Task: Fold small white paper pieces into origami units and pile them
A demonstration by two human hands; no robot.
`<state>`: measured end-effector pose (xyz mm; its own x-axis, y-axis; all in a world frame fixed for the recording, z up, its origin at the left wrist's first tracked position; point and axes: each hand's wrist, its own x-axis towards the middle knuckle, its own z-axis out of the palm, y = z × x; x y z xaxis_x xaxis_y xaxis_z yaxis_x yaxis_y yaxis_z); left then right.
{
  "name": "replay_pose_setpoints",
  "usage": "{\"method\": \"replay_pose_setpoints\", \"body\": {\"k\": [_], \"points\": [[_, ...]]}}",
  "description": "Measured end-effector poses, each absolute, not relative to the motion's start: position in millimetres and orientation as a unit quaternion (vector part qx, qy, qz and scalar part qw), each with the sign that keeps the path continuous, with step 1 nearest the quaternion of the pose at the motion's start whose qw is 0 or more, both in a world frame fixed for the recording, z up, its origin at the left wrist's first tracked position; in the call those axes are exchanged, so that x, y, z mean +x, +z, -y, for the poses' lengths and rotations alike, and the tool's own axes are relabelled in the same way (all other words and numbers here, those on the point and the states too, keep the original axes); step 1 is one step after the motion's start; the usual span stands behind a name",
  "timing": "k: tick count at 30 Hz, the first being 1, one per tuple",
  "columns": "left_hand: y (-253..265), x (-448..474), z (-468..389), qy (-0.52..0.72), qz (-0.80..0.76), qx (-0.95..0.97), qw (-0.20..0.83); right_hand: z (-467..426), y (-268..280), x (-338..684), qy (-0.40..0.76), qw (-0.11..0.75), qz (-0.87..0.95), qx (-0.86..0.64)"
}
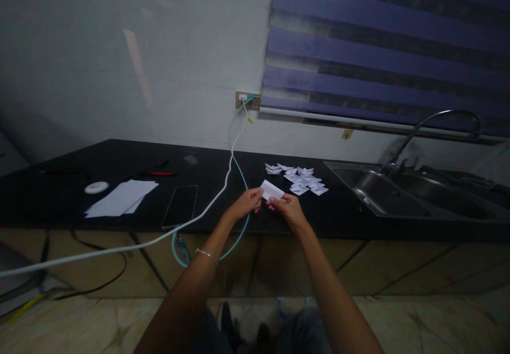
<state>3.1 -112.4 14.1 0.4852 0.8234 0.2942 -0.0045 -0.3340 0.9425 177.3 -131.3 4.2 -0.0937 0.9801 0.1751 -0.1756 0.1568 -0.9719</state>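
Note:
A small folded sheet of white paper [272, 190] is held between both hands above the front of the black counter. My left hand [250, 201] pinches its left edge, and a bracelet circles that wrist. On the opposite side, my right hand [287, 208] grips the lower right corner with thumb and fingers. Just beyond the hands lies a cluster of several folded paper boats [299, 179]. To the far left rests a stack of flat white sheets [121, 197].
A phone [180, 206] lies on the counter [223, 218], near a white round object [96, 188] and a red pen [159, 173]. White cable [215, 201] and teal cable [239, 169] run from the wall socket [247, 101]. A steel sink [372, 192] with a faucet [432, 118] is at right.

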Motion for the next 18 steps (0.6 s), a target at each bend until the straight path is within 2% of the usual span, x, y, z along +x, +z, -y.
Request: {"method": "replay_pose_setpoints", "body": {"k": [8, 18], "points": [[24.0, 4.4, 120.5, 0.423, -0.31, 0.71, 0.471, 131.6, 4.7, 175.7, 0.492, 0.492, 0.607, -0.385], [16.0, 3.4, 112.8, 0.429, -0.301, 0.696, 0.491, 133.2, 7.1, 174.5, 0.498, 0.484, 0.615, -0.373]]}}
